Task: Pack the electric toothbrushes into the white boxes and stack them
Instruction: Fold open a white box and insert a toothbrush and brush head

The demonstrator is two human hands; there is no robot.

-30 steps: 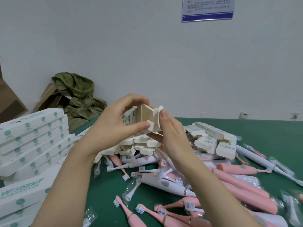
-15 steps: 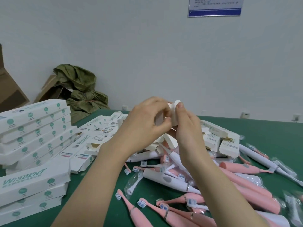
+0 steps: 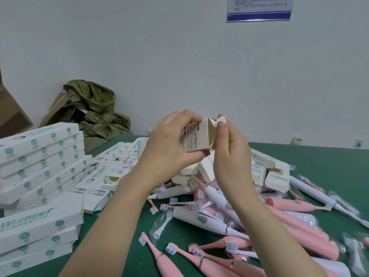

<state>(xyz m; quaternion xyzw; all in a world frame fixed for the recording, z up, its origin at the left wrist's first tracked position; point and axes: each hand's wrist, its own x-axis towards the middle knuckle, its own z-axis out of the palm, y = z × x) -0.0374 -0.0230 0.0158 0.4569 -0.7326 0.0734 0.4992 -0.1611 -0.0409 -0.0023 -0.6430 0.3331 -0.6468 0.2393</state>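
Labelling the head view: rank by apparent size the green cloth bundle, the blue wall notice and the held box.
Green cloth bundle largest. Blue wall notice and held box look alike: notice cropped, box nearer.

Your left hand and right hand are bare. Your left forearm and right forearm are bare too, and your nails are short and plain.

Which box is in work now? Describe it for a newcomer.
Above the pink and white toothbrushes on the green table, the left hand grips a white cardboard box with black print; the right hand pinches its flap. Only this box is held up.
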